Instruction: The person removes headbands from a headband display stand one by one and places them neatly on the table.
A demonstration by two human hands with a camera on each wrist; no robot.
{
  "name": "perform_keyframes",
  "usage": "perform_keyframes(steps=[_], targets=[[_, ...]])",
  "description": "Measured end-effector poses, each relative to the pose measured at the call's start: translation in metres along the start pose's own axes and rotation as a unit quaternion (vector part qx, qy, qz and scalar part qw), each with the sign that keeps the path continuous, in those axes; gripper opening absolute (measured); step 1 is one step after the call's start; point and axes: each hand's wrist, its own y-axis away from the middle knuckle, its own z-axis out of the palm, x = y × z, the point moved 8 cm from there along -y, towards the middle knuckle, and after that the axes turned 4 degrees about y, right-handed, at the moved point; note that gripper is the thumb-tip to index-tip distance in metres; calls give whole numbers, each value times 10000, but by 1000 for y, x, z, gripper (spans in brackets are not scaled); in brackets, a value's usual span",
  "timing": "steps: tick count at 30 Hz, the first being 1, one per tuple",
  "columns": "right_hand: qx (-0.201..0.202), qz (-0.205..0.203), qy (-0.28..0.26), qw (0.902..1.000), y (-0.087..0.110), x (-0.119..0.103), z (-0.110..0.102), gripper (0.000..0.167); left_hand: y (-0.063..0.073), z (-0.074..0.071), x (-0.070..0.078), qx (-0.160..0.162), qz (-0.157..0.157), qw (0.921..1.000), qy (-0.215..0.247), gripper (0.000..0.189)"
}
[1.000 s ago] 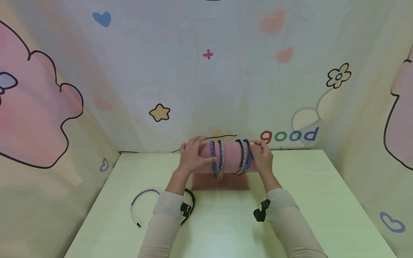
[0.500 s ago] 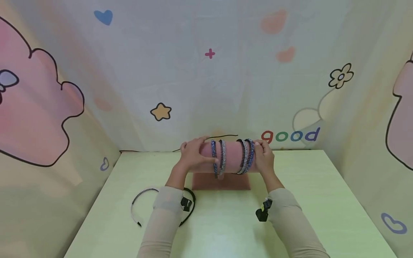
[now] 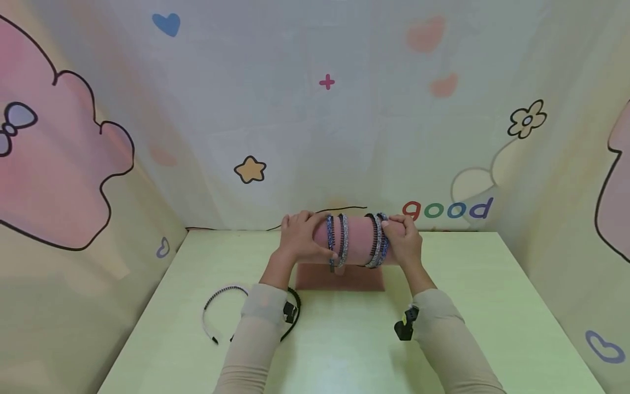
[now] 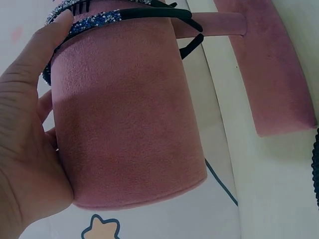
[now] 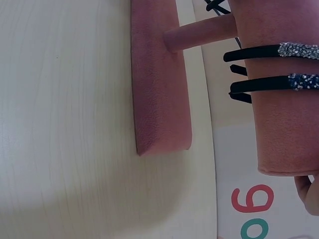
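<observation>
A pink plush headband stand has a horizontal roll [image 3: 359, 241] above a flat base [image 3: 315, 278]. Around the roll's left half sit a blue glitter headband [image 3: 331, 231] and a silver glitter headband [image 3: 344, 241]. Toward its right end another silver headband [image 3: 378, 249] and a blue one [image 3: 384, 250] sit close together. My left hand [image 3: 299, 238] spans the roll's left end, its thumb on the left blue headband [image 4: 102, 20] and its other fingers partly hidden behind. My right hand [image 3: 407, 242] holds the roll's right end, thumb in front near the blue headband.
On the pale table [image 3: 467, 306] lie a white-and-black headband [image 3: 205, 314] and a black headband [image 3: 297, 306], both partly behind my left forearm. A printed curtain [image 3: 290, 109] rises behind the table, with a thin black cord [image 3: 344, 208] line near its lower edge.
My left hand and the left pair of headbands have shifted slightly right along the roll. My right thumb moves off the right blue headband, then back beside it. The view shifts a little.
</observation>
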Motion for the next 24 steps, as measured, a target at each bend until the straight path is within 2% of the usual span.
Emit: perform_keyframes(steps=[5,11,17,24], targets=[[-75,38,-93,9999,1,-1,0,40,-1,-1,-1,-143,17,9998,121,98],[-109,135,-34,9998,1,0,1,45,-2,-3,-1,-303,124,9993,170,92],[70,-54,216,9997,-3,-1,-2,36,-3,-2,3,-466,349,9983,92,85],[123,-87,421,9990,-2,-2,-3,32,-4,-2,-3,-345,184,9989,276,89]])
